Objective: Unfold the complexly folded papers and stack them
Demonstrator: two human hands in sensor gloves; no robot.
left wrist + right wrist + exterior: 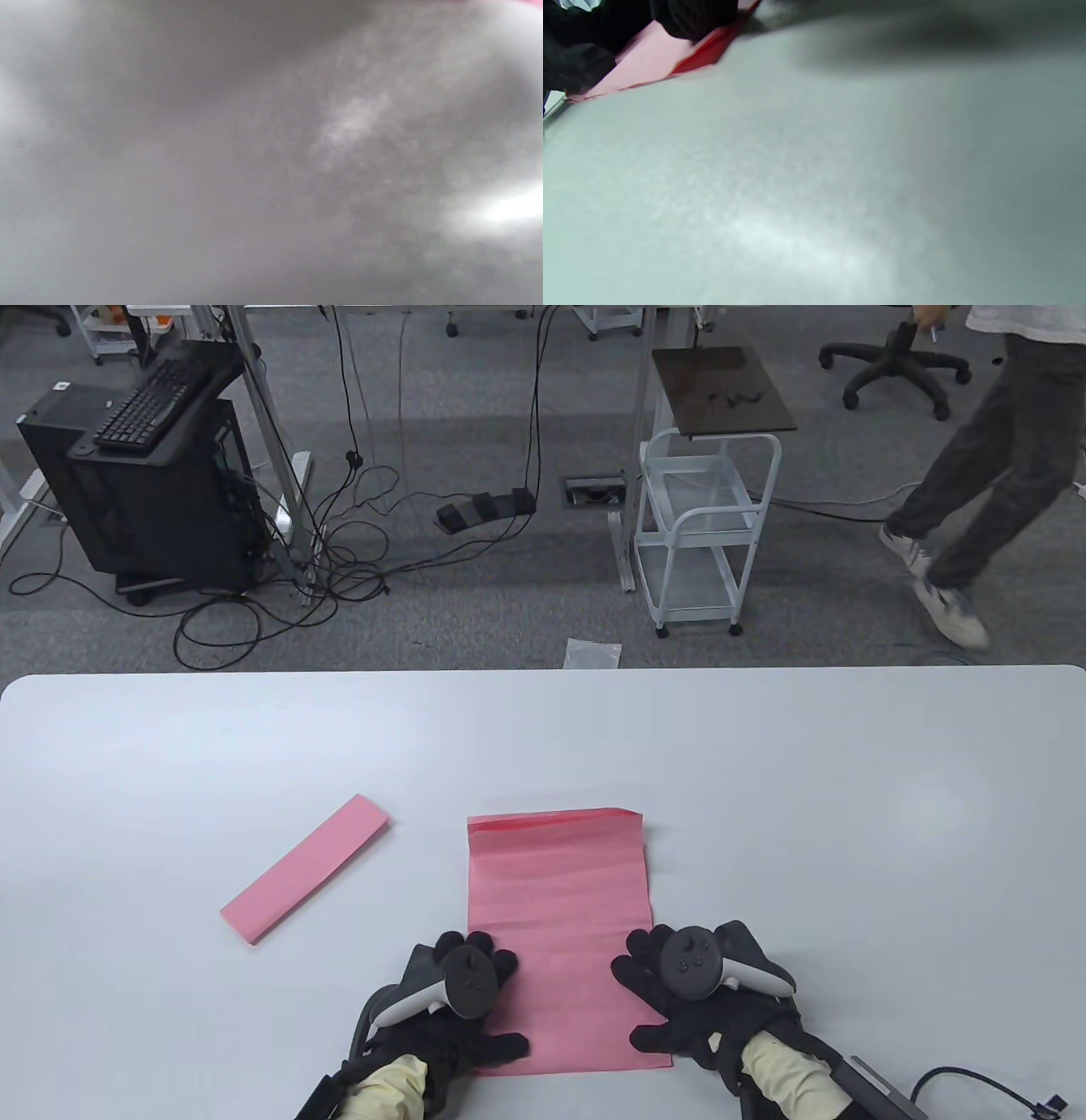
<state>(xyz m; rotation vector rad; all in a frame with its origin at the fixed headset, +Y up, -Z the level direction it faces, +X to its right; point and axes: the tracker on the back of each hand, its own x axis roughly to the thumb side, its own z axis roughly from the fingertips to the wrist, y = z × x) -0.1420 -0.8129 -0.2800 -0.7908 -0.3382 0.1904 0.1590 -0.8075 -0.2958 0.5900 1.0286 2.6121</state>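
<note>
A pink sheet of paper [560,916] lies partly unfolded on the white table [848,814], with a folded flap still along its far edge. My left hand [475,984] rests flat on its near left edge. My right hand [670,984] rests flat on its near right edge, fingers spread. A second pink paper [305,867], still folded into a narrow strip, lies to the left, apart from both hands. The right wrist view shows gloved fingers [691,17] on the pink sheet [649,59]. The left wrist view is a grey blur of table.
The table's far edge runs across the middle of the table view. Beyond it on the floor stand a white wire cart [700,526], a black computer stand [144,475] and loose cables. A person [976,475] walks at the far right.
</note>
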